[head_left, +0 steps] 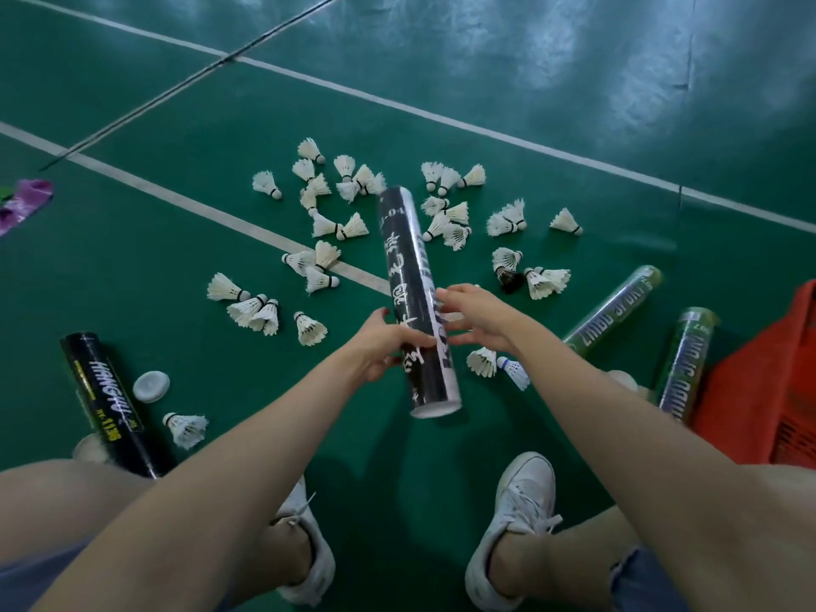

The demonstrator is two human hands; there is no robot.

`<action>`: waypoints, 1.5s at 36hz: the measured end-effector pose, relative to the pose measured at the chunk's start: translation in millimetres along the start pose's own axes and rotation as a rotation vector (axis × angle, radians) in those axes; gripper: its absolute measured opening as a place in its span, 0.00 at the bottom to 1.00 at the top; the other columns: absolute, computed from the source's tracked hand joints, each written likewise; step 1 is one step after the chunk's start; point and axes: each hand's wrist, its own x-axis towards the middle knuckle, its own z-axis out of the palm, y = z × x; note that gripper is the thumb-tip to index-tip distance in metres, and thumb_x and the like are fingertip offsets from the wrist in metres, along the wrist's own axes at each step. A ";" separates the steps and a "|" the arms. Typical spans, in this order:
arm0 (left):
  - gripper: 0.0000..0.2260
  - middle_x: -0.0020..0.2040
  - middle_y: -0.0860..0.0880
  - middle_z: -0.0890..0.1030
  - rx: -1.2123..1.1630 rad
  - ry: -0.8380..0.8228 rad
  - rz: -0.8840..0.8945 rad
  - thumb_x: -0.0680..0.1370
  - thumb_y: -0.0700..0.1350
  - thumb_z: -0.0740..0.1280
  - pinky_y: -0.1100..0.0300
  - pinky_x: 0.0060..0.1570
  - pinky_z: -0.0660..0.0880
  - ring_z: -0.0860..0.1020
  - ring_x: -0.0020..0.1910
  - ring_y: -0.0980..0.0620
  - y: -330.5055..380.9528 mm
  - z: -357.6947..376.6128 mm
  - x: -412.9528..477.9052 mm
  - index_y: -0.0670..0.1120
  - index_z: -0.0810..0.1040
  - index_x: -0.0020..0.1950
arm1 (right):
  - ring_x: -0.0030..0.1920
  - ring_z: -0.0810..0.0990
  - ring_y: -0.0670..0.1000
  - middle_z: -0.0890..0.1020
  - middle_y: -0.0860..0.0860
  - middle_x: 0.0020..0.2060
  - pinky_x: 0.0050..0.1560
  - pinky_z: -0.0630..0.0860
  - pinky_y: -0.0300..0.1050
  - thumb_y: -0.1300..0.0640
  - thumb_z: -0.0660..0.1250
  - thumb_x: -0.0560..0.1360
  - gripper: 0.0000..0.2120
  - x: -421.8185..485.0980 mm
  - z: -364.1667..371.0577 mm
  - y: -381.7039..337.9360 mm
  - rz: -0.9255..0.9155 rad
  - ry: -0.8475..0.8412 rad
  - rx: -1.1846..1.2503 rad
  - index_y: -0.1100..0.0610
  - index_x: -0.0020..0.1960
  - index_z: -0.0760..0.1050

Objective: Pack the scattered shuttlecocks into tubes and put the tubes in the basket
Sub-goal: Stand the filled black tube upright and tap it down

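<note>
At the far left edge a purple cloth (24,205) lies on the green court floor (132,258). Nearer the person, a black tube with yellow lettering (106,404) lies on the floor, with a loose white cap (151,386) just beside it and a single shuttlecock (185,428) next to that. The scattered shuttlecocks (353,227) spread across the middle of the floor, some of them over a white court line (198,205). In the centre, above that scatter, a black-and-white tube (410,276) is held off the floor, angled away from the person, its white near end pointing toward them. The left hand (382,346) grips its lower part, thumb across the front and fingers behind. The right hand (477,318) is on the tube's other side, fingers spread, fairly straight and blurred, their tips at the tube's right edge. Two more shuttlecocks lie just below that wrist. Further right, two green tubes (613,307) (686,364) lie on the floor, the second right beside the red basket (764,390) at the frame's edge. White shoes (525,501) show at the bottom.
</note>
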 end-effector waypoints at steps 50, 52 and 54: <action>0.17 0.62 0.44 0.74 1.424 0.127 0.242 0.79 0.47 0.60 0.50 0.57 0.70 0.75 0.59 0.42 -110.7 -48.7 105.4 0.45 0.69 0.68 | 0.55 0.73 0.55 0.77 0.53 0.54 0.57 0.70 0.50 0.59 0.57 0.77 0.13 92.1 3.5 132.8 -0.291 0.221 -1.149 0.56 0.59 0.74; 0.16 0.61 0.45 0.75 1.422 0.086 0.254 0.79 0.47 0.61 0.52 0.55 0.71 0.75 0.59 0.43 -99.7 -32.9 104.0 0.46 0.72 0.66 | 0.54 0.74 0.56 0.77 0.54 0.54 0.56 0.72 0.52 0.59 0.56 0.77 0.13 84.5 -10.4 124.3 -0.278 0.153 -1.197 0.57 0.58 0.74; 0.15 0.61 0.45 0.75 1.421 0.048 0.261 0.78 0.47 0.61 0.53 0.55 0.71 0.74 0.60 0.43 -86.5 -16.1 105.6 0.46 0.73 0.65 | 0.54 0.74 0.57 0.77 0.56 0.54 0.53 0.72 0.51 0.59 0.56 0.78 0.12 78.8 -27.4 114.2 -0.267 0.085 -1.274 0.58 0.58 0.73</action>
